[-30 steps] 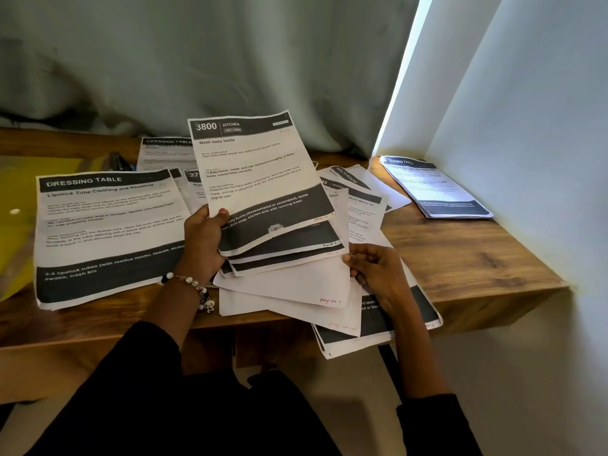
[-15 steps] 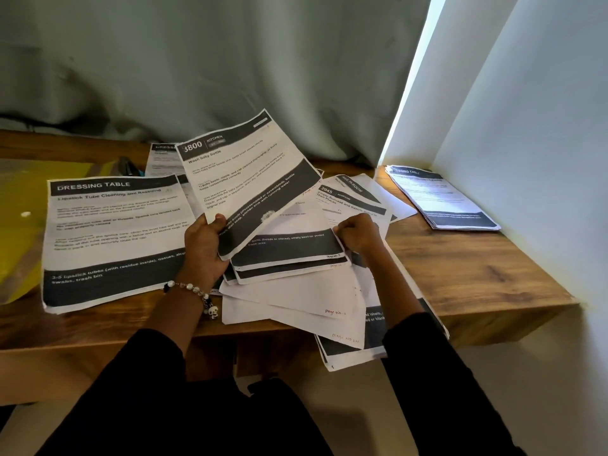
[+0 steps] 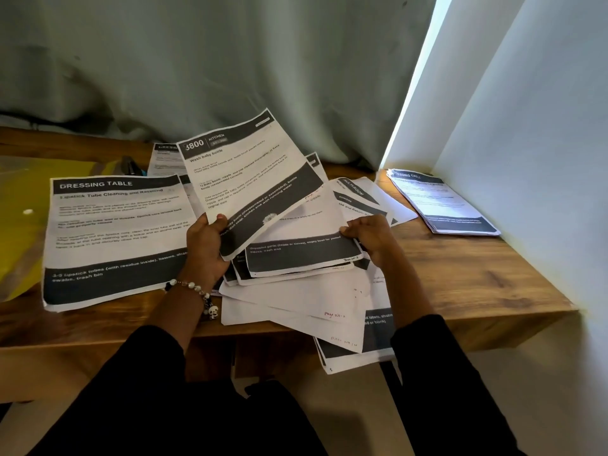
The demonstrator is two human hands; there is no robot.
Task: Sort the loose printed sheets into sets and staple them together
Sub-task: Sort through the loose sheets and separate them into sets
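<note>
At centre of the wooden desk (image 3: 460,274), my left hand (image 3: 205,248) grips the "Wash baby bottle" sheet (image 3: 250,179) by its lower-left corner, thumb on the print, fingers curled behind; sheet tilted up off the pile, top edge leaning toward 1 o'clock. My right hand (image 3: 375,240), at 3 o'clock of the left, pinches the right edge of the garlic sheet (image 3: 302,253), fingers curled round it; that sheet lies on top of the loose pile (image 3: 296,301). Pile is fanned and messy, several sheets face down with handwritten red page numbers, lowest ones hanging over the desk's near edge at 5 o'clock. Beaded bracelet (image 3: 194,287) on left wrist, small panda charm dangling. Black sleeves on both arms.

At 9 o'clock of the left hand: "DRESSING TABLE" set (image 3: 115,232), flat on the desk, touching the pile's left side. Behind it at 12 o'clock, another dressing sheet (image 3: 164,158), mostly covered. At 2 o'clock, far right corner against the wall (image 3: 526,143): separate stack (image 3: 441,202), well apart from the pile. Yellow folder (image 3: 19,199) at far 9 o'clock, under the set's left edge. Dark object at 11 o'clock beside the folder, too small to tell. Grey curtain (image 3: 214,70) behind the desk.
</note>
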